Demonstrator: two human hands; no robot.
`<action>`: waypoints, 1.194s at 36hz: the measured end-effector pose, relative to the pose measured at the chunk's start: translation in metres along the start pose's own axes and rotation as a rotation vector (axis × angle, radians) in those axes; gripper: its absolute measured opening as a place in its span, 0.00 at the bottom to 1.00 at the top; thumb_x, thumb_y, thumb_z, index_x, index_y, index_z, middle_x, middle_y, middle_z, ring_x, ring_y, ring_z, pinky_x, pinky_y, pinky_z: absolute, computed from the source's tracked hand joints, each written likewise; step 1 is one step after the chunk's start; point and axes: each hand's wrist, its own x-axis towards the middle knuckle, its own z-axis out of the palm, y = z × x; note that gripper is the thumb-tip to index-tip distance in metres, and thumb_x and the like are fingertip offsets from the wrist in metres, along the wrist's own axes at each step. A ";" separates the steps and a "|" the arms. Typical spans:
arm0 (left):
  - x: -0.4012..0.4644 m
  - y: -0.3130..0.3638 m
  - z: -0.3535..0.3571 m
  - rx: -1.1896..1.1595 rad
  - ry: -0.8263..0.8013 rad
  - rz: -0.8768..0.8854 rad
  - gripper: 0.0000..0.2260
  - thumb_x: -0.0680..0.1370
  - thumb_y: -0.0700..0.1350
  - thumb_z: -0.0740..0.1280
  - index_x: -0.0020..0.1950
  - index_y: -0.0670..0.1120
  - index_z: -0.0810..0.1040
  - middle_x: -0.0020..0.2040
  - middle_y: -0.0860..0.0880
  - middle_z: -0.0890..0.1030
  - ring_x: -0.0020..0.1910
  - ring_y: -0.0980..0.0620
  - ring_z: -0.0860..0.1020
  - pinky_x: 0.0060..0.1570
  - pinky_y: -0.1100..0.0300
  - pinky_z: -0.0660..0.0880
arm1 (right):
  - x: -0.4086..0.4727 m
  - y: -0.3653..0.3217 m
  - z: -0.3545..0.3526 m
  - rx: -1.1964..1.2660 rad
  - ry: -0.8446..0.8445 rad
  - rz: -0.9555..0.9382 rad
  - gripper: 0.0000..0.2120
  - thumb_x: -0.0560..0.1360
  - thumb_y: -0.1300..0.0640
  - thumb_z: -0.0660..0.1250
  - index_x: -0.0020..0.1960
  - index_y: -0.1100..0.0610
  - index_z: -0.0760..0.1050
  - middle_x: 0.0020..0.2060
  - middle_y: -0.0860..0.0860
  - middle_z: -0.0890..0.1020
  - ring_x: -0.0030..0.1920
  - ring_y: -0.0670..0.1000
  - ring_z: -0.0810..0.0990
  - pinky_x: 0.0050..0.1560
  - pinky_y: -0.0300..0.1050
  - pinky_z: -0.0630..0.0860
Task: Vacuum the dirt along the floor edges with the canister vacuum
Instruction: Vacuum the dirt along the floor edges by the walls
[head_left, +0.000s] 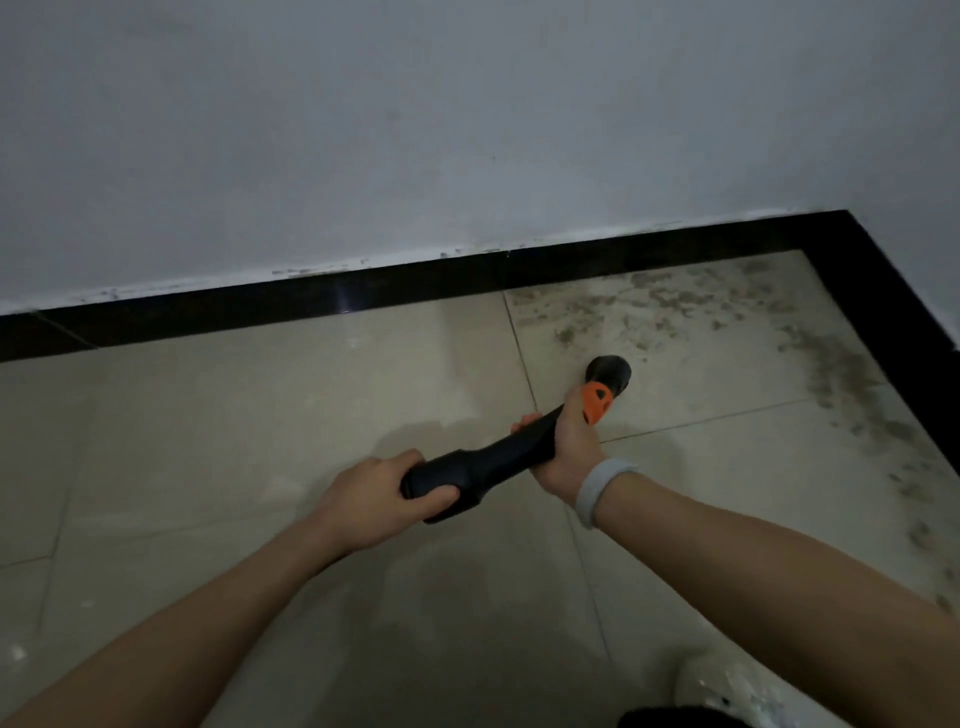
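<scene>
A black vacuum wand (498, 454) with an orange collar (595, 401) and a round black nozzle (609, 372) points toward the room corner. My left hand (374, 499) grips the wand's thick rear end. My right hand (569, 447) wraps the wand just behind the orange collar; a pale wristband (597, 488) sits on that wrist. The nozzle hovers at or just above the beige tile floor (260, 415), at the near edge of a spread of grey-brown dirt (701, 306). The dirt runs along the black baseboard (623, 260) and down the right-hand edge (852, 395). The canister is out of view.
A white wall (415, 130) rises behind the baseboard and meets a second wall at the corner on the upper right. A whitish object (727, 686) and a dark shape (691, 719) lie at the bottom right edge of the picture.
</scene>
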 end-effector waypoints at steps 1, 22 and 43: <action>0.003 0.008 0.003 0.026 -0.005 -0.014 0.31 0.60 0.76 0.50 0.46 0.54 0.71 0.39 0.52 0.79 0.38 0.52 0.77 0.34 0.60 0.69 | 0.004 -0.005 -0.006 0.005 -0.008 0.003 0.18 0.79 0.43 0.62 0.46 0.59 0.68 0.32 0.56 0.75 0.31 0.53 0.75 0.38 0.50 0.77; -0.001 0.085 0.017 0.307 -0.045 -0.265 0.22 0.73 0.67 0.61 0.57 0.52 0.71 0.46 0.54 0.79 0.42 0.53 0.77 0.40 0.59 0.72 | 0.018 -0.030 -0.014 -0.063 -0.227 0.187 0.15 0.78 0.46 0.66 0.48 0.59 0.69 0.27 0.53 0.72 0.24 0.51 0.72 0.30 0.45 0.75; 0.046 0.131 0.138 0.037 -0.130 0.116 0.31 0.64 0.71 0.53 0.57 0.54 0.72 0.43 0.56 0.79 0.38 0.56 0.78 0.38 0.63 0.73 | 0.033 -0.063 -0.140 0.012 0.105 -0.033 0.15 0.78 0.47 0.66 0.45 0.58 0.68 0.26 0.53 0.72 0.23 0.51 0.72 0.31 0.46 0.77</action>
